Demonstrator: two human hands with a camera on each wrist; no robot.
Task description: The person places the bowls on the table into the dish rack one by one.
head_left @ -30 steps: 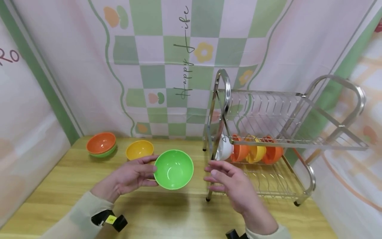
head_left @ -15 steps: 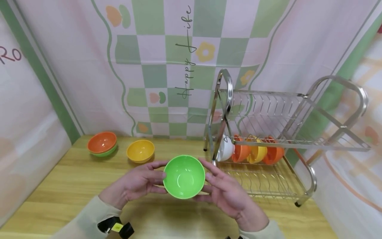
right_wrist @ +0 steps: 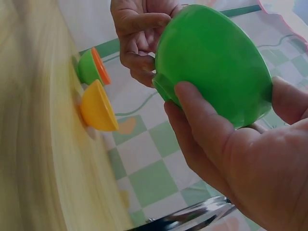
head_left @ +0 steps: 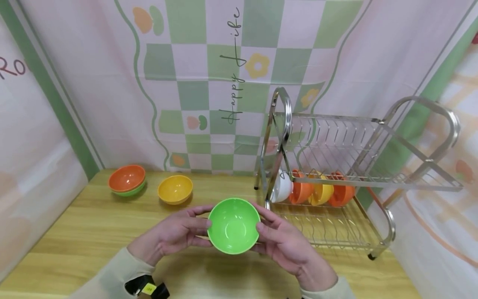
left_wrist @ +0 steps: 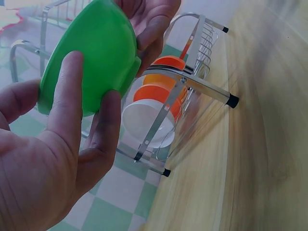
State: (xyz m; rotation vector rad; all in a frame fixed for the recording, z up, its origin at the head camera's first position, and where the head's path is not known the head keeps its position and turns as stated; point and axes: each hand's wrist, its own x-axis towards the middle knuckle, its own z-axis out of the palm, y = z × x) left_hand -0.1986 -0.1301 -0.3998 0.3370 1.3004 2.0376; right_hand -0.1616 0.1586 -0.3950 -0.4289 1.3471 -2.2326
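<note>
Both hands hold one green bowl (head_left: 233,226) above the front of the table, its hollow side facing the head camera. My left hand (head_left: 175,233) grips its left side, thumb at the rim and fingers behind. On the opposite side my right hand (head_left: 289,245) pinches the rim with the thumb, fingers beneath. In the left wrist view, fingers of the left hand (left_wrist: 57,144) lie against the outside of the bowl (left_wrist: 91,57). From the right wrist, the right hand (right_wrist: 250,154) supports the bowl's outer wall (right_wrist: 211,62) near its foot.
A yellow bowl (head_left: 175,189) stands at the back left of the table, beside an orange bowl (head_left: 127,178) nested in a green one (head_left: 130,192). To the right is a two-tier metal rack (head_left: 336,181), its lower tier holding a white bowl (head_left: 281,187) and several orange and yellow ones.
The green bowl has moved right and slightly nearer the front edge with my left hand. My right hand, apart from it a second ago, has come in and taken hold of its right side.
</note>
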